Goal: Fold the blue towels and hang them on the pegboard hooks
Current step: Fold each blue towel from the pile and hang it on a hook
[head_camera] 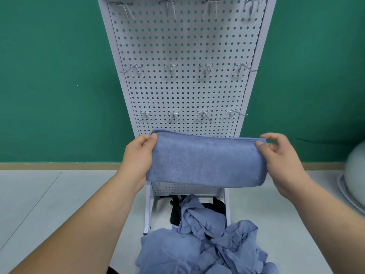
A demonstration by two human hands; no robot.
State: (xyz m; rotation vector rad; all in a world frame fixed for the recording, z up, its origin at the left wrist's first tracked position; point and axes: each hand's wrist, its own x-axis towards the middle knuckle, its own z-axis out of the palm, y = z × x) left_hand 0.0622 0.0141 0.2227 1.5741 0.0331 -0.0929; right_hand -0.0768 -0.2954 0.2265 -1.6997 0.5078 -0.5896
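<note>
**Folded blue towel held up before a white pegboard**

Two bare hands are holding a folded towel (206, 162) in the middle of the frame. It is soft, fuzzy blue cloth, a rounded rectangle whose long axis is running left to right. The left hand (138, 155) is pinching its upper left corner; the right hand (280, 155) is pinching the upper right corner. Behind, a white perforated metal pegboard (185, 46) is carrying rows of thin wire hooks (171, 69). Crumpled blue towels (207, 248) are lying heaped at the bottom centre.
</note>
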